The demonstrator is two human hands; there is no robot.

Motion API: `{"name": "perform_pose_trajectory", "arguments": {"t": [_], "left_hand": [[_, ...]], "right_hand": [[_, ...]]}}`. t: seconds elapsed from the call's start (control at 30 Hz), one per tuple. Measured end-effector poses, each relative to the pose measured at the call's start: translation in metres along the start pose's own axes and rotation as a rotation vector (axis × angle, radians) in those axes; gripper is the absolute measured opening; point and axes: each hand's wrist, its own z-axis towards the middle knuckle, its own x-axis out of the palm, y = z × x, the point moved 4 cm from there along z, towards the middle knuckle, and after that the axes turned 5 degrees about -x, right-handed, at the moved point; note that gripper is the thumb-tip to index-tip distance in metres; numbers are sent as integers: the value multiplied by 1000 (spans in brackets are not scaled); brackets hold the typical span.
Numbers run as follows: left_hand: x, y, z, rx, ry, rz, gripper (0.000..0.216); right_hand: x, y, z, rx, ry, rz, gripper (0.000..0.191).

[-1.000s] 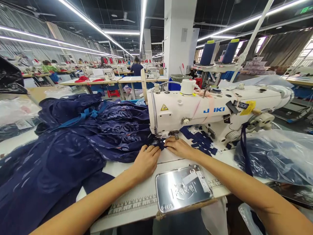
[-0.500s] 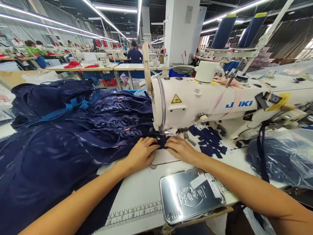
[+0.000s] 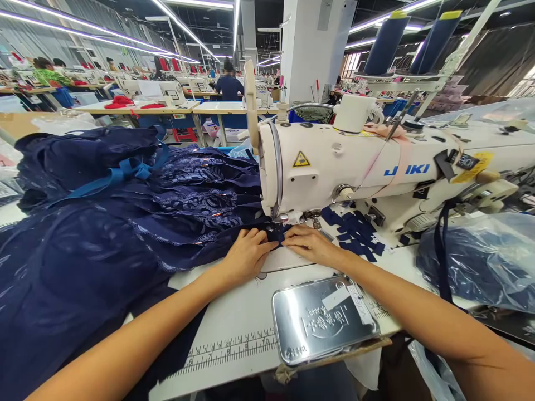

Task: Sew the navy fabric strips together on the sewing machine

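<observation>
My left hand (image 3: 247, 255) has its fingers closed on the edge of a navy garment (image 3: 217, 245), just in front of the needle area of the white sewing machine (image 3: 326, 159). Close beside it, my right hand (image 3: 312, 244) pinches the same navy cloth with its fingertips, at a small dark piece under the presser foot. The fingertips of the two hands almost meet. The exact grip and the needle are partly hidden by fingers and machine head. More navy garments with lace (image 3: 196, 172) spread to the left, a blue tie (image 3: 121, 175) around one bundle.
Small navy fabric pieces (image 3: 355, 231) lie right of the needle. A shiny metal tin (image 3: 321, 323) rests at the table's front edge, near a printed ruler (image 3: 229, 348). On the right is a plastic bag of navy material (image 3: 480, 262). Two thread cones (image 3: 387, 44) stand above.
My left fingertips have moved slightly right, nearer to my right hand, which has shifted a little at the cloth. The whole view has also shifted slightly.
</observation>
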Motion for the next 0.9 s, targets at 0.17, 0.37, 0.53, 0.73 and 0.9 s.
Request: {"name": "perform_pose_trajectory", "arguments": {"t": [0.17,0.37,0.53,0.73,0.9], "left_hand": [[-1,6,3,22,13,-22,35],[0,12,4,90,-16,-14,36],[2,17,6,135,-18,-26,37],[2,22,7,140,-10,-68,39],[1,24,7,145,5,-80,39]], "right_hand": [[-1,2,0,-12,33,-42,23],[1,5,1,-35,100,-163,26],[1,9,3,-79,103,-226,28],[0,7,1,-45,86,-162,26],[0,7,2,-40,84,-139,25]]}}
